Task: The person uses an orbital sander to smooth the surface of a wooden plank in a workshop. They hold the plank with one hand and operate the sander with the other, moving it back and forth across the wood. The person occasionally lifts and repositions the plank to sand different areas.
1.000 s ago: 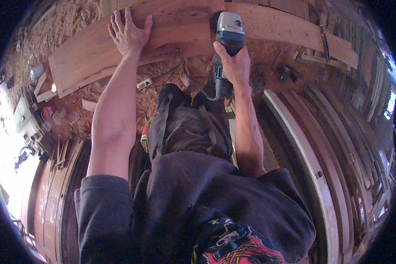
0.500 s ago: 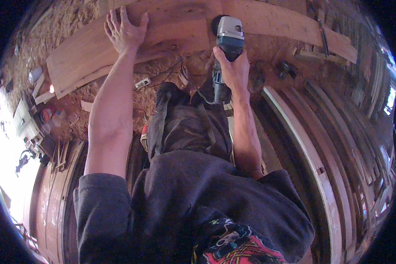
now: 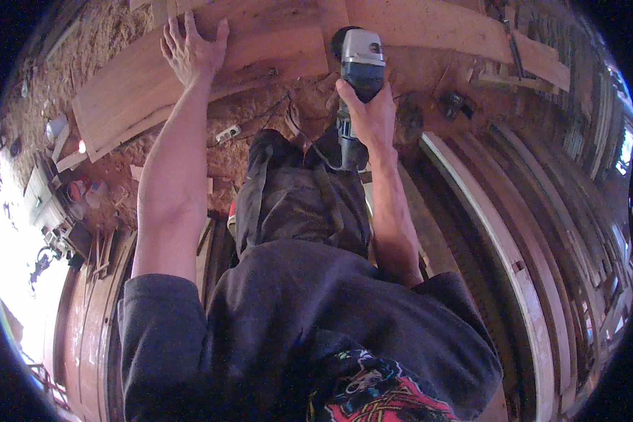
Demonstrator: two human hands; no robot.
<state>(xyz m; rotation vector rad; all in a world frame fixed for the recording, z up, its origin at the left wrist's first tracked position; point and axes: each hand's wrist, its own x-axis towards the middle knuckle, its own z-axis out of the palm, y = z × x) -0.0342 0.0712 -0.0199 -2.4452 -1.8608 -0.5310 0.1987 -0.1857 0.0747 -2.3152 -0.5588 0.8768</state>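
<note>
A long reddish-brown wooden board [image 3: 133, 105] stretches across the top of the view. My left hand [image 3: 192, 60] lies on its left part, fingers spread, holding nothing. In my right hand [image 3: 373, 112] is an angle grinder [image 3: 363, 67] with a silver head and a dark teal body, my fingers wrapped round it. Its dark round disc [image 3: 340, 43] is over the board near the middle; whether it touches the wood cannot be told. The grinder's rear end points back toward my knees, and its underside is hidden.
A white power strip [image 3: 228, 133] with a cable lies on the dirt floor before my knees. A dark tool [image 3: 457, 105] rests farther right. Long timber planks [image 3: 485, 232] line the right side, and more planks [image 3: 95, 330] lie at left. A whitish container [image 3: 56, 126] stands far left.
My left hand and the grinder in my right hand have shifted slightly left in the view. Both hands keep the same hold; the board looks nearly the same.
</note>
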